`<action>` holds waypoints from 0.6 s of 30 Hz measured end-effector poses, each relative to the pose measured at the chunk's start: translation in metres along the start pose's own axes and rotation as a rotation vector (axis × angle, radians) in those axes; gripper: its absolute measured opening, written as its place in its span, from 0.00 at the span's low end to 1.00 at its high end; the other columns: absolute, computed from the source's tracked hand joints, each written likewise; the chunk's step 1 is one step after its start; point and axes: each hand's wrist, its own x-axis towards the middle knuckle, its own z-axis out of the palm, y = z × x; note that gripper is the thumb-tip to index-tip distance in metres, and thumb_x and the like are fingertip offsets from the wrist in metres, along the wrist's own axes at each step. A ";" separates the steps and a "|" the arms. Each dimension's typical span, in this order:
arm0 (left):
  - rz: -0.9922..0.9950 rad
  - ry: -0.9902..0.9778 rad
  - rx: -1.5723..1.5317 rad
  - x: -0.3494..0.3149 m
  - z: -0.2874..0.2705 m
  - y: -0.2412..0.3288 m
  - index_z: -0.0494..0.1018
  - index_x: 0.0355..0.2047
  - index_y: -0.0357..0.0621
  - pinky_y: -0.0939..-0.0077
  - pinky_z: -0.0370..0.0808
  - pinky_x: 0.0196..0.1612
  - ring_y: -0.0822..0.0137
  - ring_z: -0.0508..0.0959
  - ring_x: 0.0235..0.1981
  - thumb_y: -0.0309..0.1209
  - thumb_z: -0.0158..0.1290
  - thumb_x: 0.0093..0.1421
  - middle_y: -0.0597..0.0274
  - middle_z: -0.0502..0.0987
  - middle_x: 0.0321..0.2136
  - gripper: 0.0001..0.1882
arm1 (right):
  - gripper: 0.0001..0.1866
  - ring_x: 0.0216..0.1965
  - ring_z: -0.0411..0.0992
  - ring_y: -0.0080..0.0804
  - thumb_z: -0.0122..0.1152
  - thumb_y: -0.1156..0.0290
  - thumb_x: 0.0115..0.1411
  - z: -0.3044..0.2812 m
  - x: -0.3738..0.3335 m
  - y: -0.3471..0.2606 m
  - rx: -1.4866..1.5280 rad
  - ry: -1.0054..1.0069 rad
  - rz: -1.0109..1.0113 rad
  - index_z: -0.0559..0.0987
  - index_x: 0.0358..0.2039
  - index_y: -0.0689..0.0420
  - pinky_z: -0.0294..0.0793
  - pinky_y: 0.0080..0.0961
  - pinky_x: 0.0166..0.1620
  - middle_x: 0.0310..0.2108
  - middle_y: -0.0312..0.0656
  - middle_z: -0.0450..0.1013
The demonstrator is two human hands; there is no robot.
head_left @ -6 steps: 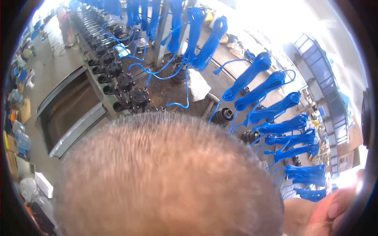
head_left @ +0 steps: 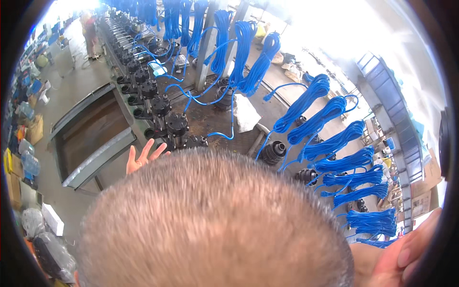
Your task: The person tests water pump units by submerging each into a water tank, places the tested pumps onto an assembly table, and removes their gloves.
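The top of a head with short hair [head_left: 215, 215] fills the lower middle and hides what lies beneath it. Past its left edge rises my left hand [head_left: 137, 164], fingers spread and nothing in them. A row of black cylindrical machine units [head_left: 178, 128] stands just beyond that hand, apparently without contact. At the lower right rim, close to the camera, my right hand [head_left: 399, 256] shows bent fingers closed together. What they grip, if anything, is out of sight.
Bundled blue cables [head_left: 303, 103] hang and lie at centre and right. A metal-edged trough [head_left: 98, 160] is at left, near a white box [head_left: 52, 219]. A white bag [head_left: 246, 114] lies between posts and black ribbed parts [head_left: 274, 152]. Someone [head_left: 89, 36] stands far off.
My left hand has come into view beside the head's left edge. The surroundings have shifted slightly down in the picture. My right hand stays at the lower right rim.
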 end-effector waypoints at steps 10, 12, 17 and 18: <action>0.787 -0.722 1.915 0.063 0.158 0.023 0.72 0.63 0.44 0.44 0.67 0.72 0.49 0.69 0.70 0.37 0.59 0.60 0.55 0.74 0.63 0.30 | 0.06 0.34 0.72 0.28 0.63 0.78 0.59 -0.029 0.001 0.009 -0.063 -0.041 -0.011 0.80 0.38 0.60 0.72 0.26 0.38 0.33 0.41 0.74; 1.007 -0.980 1.791 0.066 0.216 0.020 0.72 0.63 0.41 0.44 0.62 0.74 0.50 0.67 0.71 0.38 0.58 0.60 0.53 0.70 0.67 0.31 | 0.06 0.34 0.72 0.28 0.63 0.78 0.59 -0.037 0.000 0.008 -0.084 -0.042 -0.004 0.80 0.37 0.60 0.72 0.26 0.38 0.33 0.41 0.74; 1.102 -1.137 1.549 0.063 0.272 0.024 0.72 0.62 0.39 0.49 0.66 0.70 0.53 0.70 0.66 0.36 0.53 0.65 0.52 0.71 0.64 0.27 | 0.06 0.34 0.72 0.27 0.63 0.77 0.59 -0.059 -0.005 0.006 -0.130 -0.037 0.005 0.80 0.37 0.60 0.72 0.26 0.38 0.33 0.41 0.74; 1.088 -1.109 1.495 0.061 0.268 0.028 0.72 0.62 0.39 0.50 0.66 0.69 0.53 0.70 0.65 0.36 0.53 0.65 0.52 0.71 0.63 0.26 | 0.06 0.34 0.72 0.27 0.63 0.77 0.59 -0.063 -0.007 0.003 -0.145 -0.039 0.009 0.80 0.37 0.60 0.72 0.26 0.38 0.33 0.41 0.74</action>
